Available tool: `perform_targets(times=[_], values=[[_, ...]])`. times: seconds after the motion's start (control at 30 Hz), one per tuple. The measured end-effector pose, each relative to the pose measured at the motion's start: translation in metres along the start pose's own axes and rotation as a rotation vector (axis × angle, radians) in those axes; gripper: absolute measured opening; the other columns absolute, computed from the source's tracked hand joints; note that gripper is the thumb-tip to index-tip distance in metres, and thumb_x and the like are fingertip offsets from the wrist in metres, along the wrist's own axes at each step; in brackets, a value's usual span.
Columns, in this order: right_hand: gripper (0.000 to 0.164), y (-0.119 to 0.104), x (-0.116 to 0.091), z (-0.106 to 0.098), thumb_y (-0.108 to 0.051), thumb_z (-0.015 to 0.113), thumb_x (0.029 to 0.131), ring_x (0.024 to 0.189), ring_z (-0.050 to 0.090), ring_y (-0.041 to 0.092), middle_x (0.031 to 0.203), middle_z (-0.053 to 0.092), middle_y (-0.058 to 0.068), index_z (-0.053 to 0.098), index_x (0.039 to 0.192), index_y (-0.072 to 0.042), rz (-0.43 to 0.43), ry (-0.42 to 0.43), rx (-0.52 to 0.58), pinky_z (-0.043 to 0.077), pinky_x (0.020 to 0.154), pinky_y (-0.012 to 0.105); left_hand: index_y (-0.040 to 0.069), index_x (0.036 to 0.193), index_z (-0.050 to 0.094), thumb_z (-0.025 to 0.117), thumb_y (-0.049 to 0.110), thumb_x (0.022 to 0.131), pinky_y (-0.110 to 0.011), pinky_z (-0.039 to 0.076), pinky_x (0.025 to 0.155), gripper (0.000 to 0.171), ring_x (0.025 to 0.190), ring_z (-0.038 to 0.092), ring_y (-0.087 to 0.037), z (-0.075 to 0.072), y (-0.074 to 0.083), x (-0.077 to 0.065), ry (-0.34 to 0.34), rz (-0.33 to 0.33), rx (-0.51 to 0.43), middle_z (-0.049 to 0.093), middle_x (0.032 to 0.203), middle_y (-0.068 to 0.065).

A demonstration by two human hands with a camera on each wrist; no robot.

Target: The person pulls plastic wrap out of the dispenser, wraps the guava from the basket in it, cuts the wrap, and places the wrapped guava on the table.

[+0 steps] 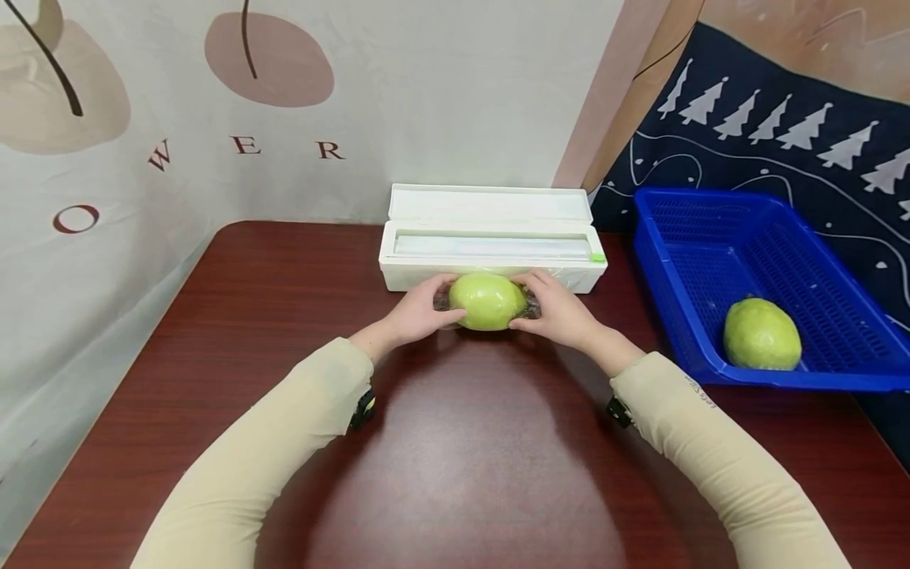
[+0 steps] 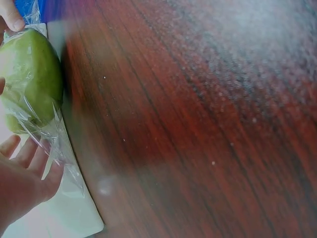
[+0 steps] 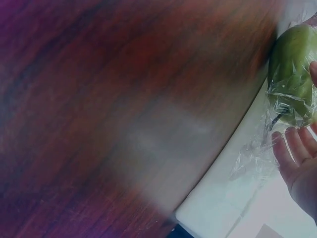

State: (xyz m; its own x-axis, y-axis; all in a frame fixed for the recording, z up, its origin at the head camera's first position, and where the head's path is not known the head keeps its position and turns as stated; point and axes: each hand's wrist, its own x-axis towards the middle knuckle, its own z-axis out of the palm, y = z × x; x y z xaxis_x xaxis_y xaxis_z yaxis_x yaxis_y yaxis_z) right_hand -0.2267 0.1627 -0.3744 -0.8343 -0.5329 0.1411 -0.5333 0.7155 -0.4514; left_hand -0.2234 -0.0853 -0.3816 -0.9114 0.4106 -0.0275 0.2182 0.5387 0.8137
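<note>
A green fruit (image 1: 487,302), its kind not certain, is covered in clear cling film (image 2: 58,146) that hangs loose and crumpled at both ends. The left hand (image 1: 424,310) holds one end of it, thumb at the front and fingers behind. At the other end the right hand (image 1: 558,308) grips in the same manner, its fingers among the film (image 3: 255,156). Directly behind stands a white cling film box (image 1: 412,276) with its lid raised and a roll inside. In both wrist views the wrapped fruit appears beside this white box.
A blue plastic basket (image 1: 668,304) stands at the right with another green fruit (image 1: 762,334) in it. A green slider (image 1: 597,258) sits at the box's right end. The dark red wooden table (image 1: 483,474) reaches back to a printed cloth (image 1: 455,95).
</note>
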Motion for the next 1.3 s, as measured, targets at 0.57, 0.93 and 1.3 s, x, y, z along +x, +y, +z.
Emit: perform_targets(times=[0.57,0.93,1.3], values=[[0.063,-0.0004,-0.0027,-0.0023,-0.027,0.077,0.076,0.110,0.052,0.027,0.125,0.051,0.014,0.050,0.128,-0.004,-0.003,0.004,-0.023,0.047,0.094,0.042,0.002,0.136,0.041,0.068,0.021,0.084,-0.041,0.038,0.106,0.062,0.122,0.050,-0.029,-0.0006,0.0009,-0.0022,0.009,0.008,0.034,0.050,0.135,-0.016],[0.062,-0.0016,-0.0039,-0.0031,-0.028,0.077,0.076,0.109,0.054,0.027,0.123,0.052,0.013,0.051,0.128,-0.005,-0.008,0.002,-0.028,0.047,0.093,0.043,0.000,0.138,0.038,0.067,0.021,0.085,-0.042,0.039,0.105,0.064,0.124,0.049,-0.030,-0.0017,0.0041,-0.0062,-0.009,0.001,0.025,0.048,0.136,-0.018],[0.062,-0.0025,-0.0042,-0.0021,-0.027,0.077,0.076,0.113,0.051,0.027,0.122,0.054,0.015,0.051,0.126,-0.002,-0.027,0.006,-0.044,0.044,0.098,0.043,-0.003,0.137,0.039,0.065,0.019,0.087,-0.040,0.043,0.102,0.061,0.123,0.050,-0.030,-0.0013,0.0052,-0.0075,0.003,-0.013,-0.006,0.049,0.135,-0.021]])
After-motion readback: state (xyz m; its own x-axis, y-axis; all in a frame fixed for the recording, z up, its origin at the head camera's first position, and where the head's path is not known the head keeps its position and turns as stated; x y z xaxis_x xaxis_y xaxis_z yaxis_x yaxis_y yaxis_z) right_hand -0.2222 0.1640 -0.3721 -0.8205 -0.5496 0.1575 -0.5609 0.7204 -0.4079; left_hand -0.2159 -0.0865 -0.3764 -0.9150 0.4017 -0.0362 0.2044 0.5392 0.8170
